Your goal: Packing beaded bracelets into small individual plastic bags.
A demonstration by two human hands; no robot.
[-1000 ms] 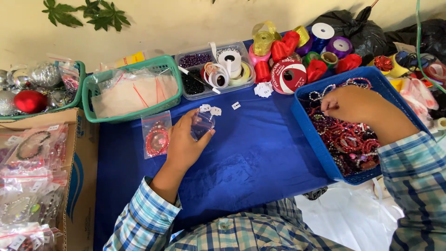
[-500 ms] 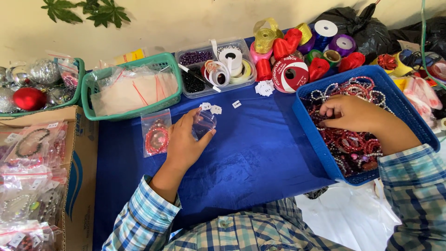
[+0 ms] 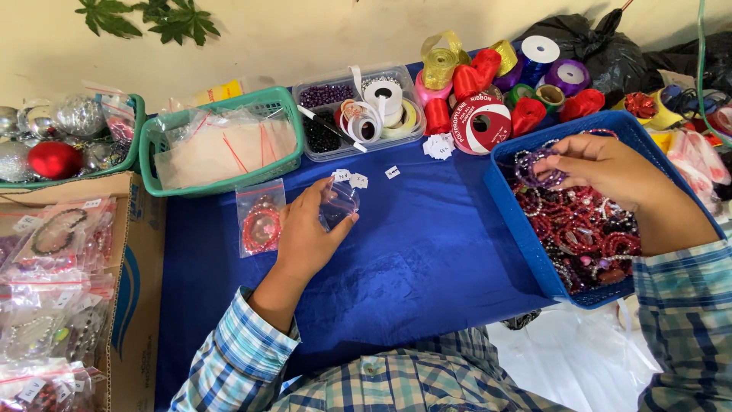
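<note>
The left hand point(image 3: 305, 233) rested on the blue tabletop point(image 3: 412, 252) with its fingers closed around a small clear plastic bag point(image 3: 338, 202), which stood just off the cloth near a few white paper tags point(image 3: 357, 180). Beside that hand lay a sealed bag with a red bracelet point(image 3: 261, 221). The right hand point(image 3: 602, 164) reached into a blue plastic tray point(image 3: 518, 206) heaped with red, purple and silver bead bracelets; its fingertips were pinched together on a purple bead strand point(image 3: 534, 169) at the tray's far corner.

Behind the left hand, a green basket point(image 3: 164, 156) held a loose pile of empty clear bags with red seal strips. A clear compartment box point(image 3: 320, 156) held dark beads on one side and rolls of white ribbon on the other. Spools of ribbon point(image 3: 488, 84) in gold, red, purple and green stood bunched behind the tray. A second green basket point(image 3: 133, 145), cut off by the left edge, held silver and red baubles. A cardboard box point(image 3: 141, 290) at the near left held packed bracelet bags, too blurred to tell apart. The things right of the tray were cut off and hard to make out.
</note>
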